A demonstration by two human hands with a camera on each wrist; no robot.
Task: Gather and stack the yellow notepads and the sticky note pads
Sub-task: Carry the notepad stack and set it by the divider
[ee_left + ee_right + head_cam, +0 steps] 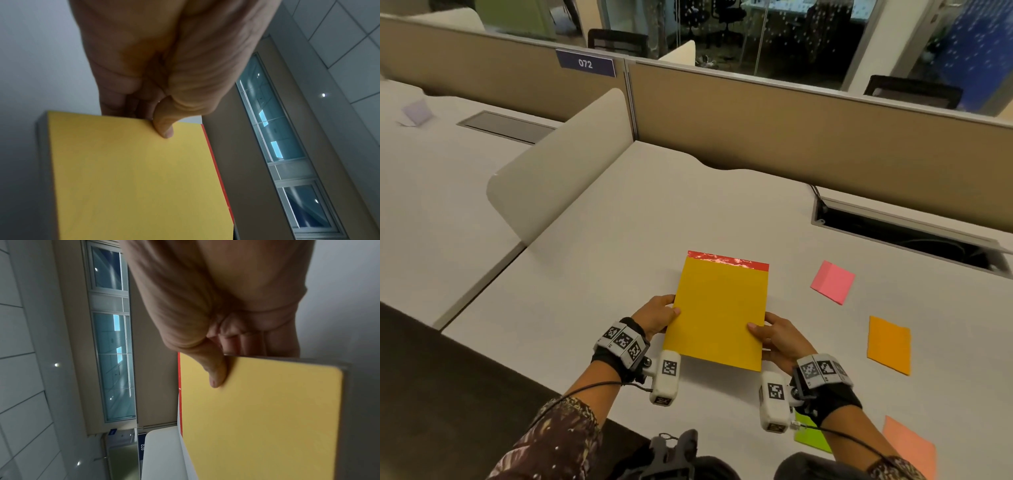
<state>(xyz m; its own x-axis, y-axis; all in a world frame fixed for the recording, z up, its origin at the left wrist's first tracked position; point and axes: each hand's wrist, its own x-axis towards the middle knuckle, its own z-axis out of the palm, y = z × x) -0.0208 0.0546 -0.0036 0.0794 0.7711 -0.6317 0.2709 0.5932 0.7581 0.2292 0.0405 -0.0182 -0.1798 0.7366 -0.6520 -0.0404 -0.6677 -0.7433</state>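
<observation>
A yellow notepad (719, 308) with a red top strip is held just above the white desk (619, 240), its near end raised. My left hand (659, 315) pinches its left edge, thumb on top, and my right hand (774, 334) pinches its right edge the same way. Both wrist views show the notepad (133, 178) (257, 418) with a thumb pressed on its cover; a grey edge shows beneath it. To the right on the desk lie a pink sticky pad (832, 281), an orange pad (889, 344), a green pad (813, 435) partly hidden by my right wrist, and a salmon pad (909, 445).
A tan partition wall (791, 130) closes the back of the desk. A curved white divider (561, 168) stands at the left. An open cable slot (907, 236) lies at the back right. A dark floor strip runs along the desk's near-left edge.
</observation>
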